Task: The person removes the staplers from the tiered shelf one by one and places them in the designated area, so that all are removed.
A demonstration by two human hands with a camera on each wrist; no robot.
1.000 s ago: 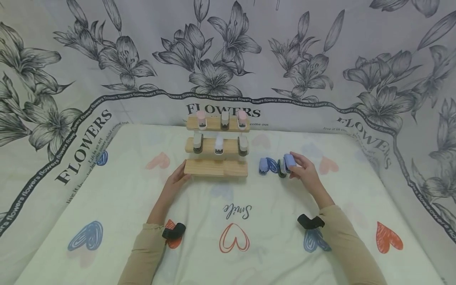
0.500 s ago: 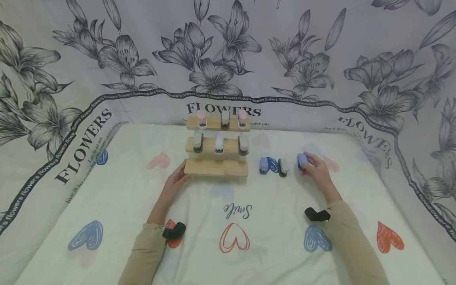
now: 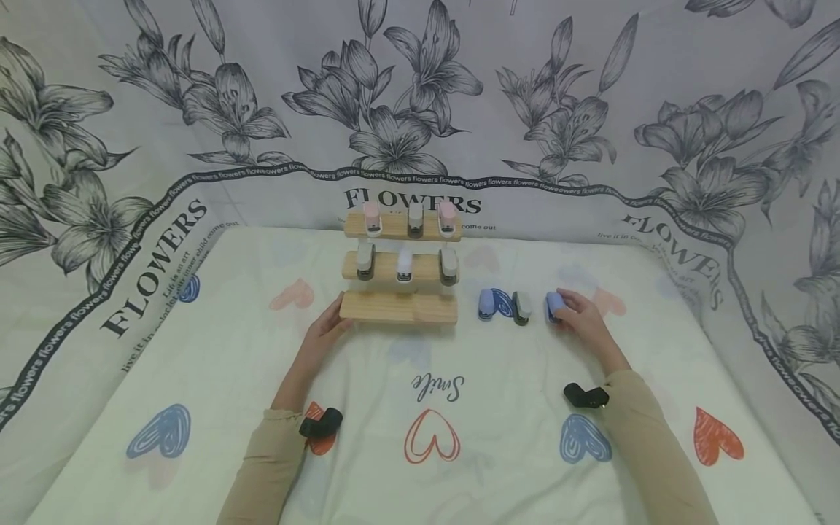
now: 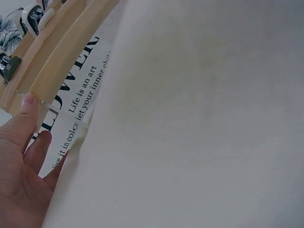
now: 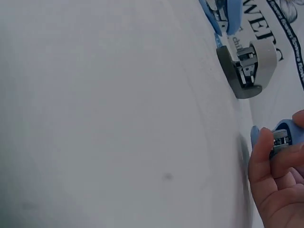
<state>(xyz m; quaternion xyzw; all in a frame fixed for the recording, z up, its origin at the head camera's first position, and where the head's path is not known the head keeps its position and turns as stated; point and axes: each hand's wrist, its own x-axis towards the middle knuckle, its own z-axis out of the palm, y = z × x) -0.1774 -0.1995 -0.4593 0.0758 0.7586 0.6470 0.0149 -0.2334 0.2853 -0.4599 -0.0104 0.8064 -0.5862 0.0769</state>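
My left hand (image 3: 324, 329) grips the left end of the lowest plank of a three-tier wooden display rack (image 3: 397, 308). In the left wrist view its thumb lies on the plank's end, with the fingers below. To the right of the rack, my right hand (image 3: 582, 321) holds a small blue stapler (image 3: 553, 306) between thumb and fingers, close over the cloth. Left of that stand a grey-white stapler (image 3: 521, 308) and another blue stapler (image 3: 485, 304). The right wrist view shows the held stapler's metal front (image 5: 281, 138) partly covered by fingers.
Pink staplers (image 3: 372, 219) and a grey one (image 3: 415, 219) stand on the top tier. Grey staplers (image 3: 364, 261) and a white one (image 3: 404, 266) line the middle tier. A heart-print cloth (image 3: 499, 437) covers the table; a flower-print curtain (image 3: 420, 95) hangs behind.
My right hand has carried the blue stapler rightward, away from the grey-white one, then brought it slightly lower. The left hand has stayed at the rack's end.
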